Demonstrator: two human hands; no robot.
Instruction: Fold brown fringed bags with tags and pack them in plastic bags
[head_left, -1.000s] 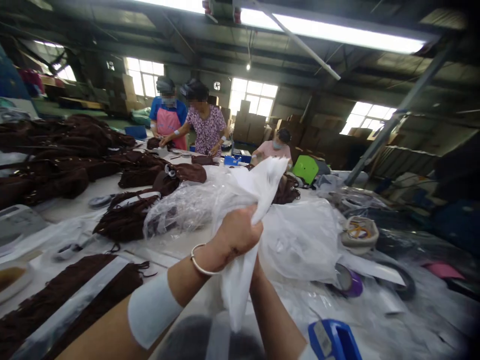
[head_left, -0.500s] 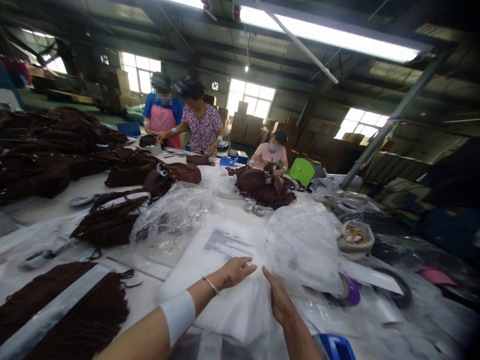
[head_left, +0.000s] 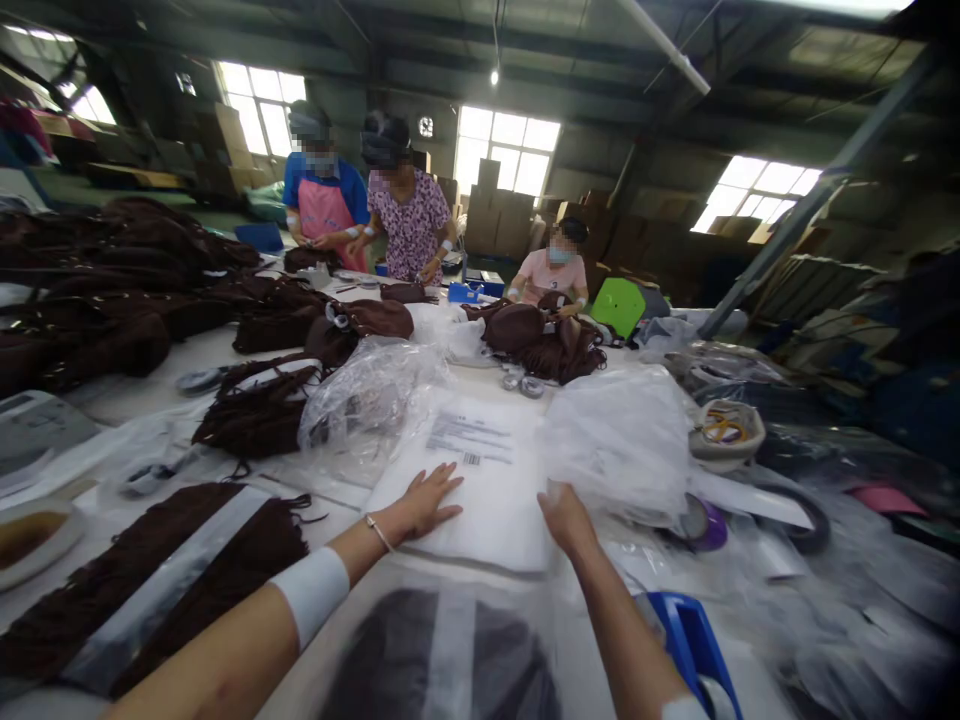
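A stack of white translucent plastic bags (head_left: 487,510), printed with text and a barcode, lies flat in front of me. My left hand (head_left: 429,505) rests on its left part with the fingers spread. At the stack's right edge, my right hand (head_left: 568,515) is closed, thumb and fingers pinching the edge of a bag; the fingertips are partly hidden. Nearer to me lies a dark brown item in a clear bag (head_left: 397,655) with a pale strip down it. A blue tape dispenser (head_left: 686,640) is beside my right forearm.
Crumpled clear plastic (head_left: 367,400) and a white plastic bundle (head_left: 615,440) flank the stack. Brown fringed bags (head_left: 165,570) fill the left side. A purple tape roll (head_left: 709,525) and a small basket (head_left: 726,435) are at right. Several co-workers handle brown bags across the table (head_left: 480,380).
The printed stack now lies flatter and further away, uncovering the wrapped brown item near me. My left hand has spread on it; my right hand has closed at its edge. The view has tilted down.
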